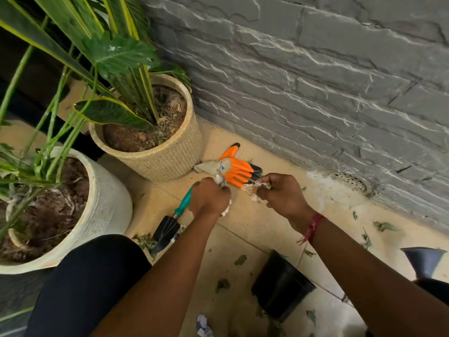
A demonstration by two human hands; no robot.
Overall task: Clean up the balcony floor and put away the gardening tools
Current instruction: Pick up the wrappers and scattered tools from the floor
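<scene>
Now, from the head camera, both hands work low over the balcony floor (243, 242), near its edge along the slate wall (315, 81). The left hand (210, 197) and the right hand (283, 194) are each clenched on crumpled paper scraps (252, 190), with white bits poking out of both fists. The hand fork (170, 222) lies just beside the left hand. Its long axis slants from the teal handle, which runs up behind that fist, down to the black tines near the knee; whether the fist touches the handle I cannot tell. The left hand is plainly the nearer one for lifting it, though it looks full at present. The orange gardening glove (239, 170) lies flat just beyond both hands, between them and the wall, beside the woven pot (170, 156). Leaf bits (385, 226) are strewn toward the floor's right edge, and a black plastic pot (281, 285) lies tipped between the forearms.
</scene>
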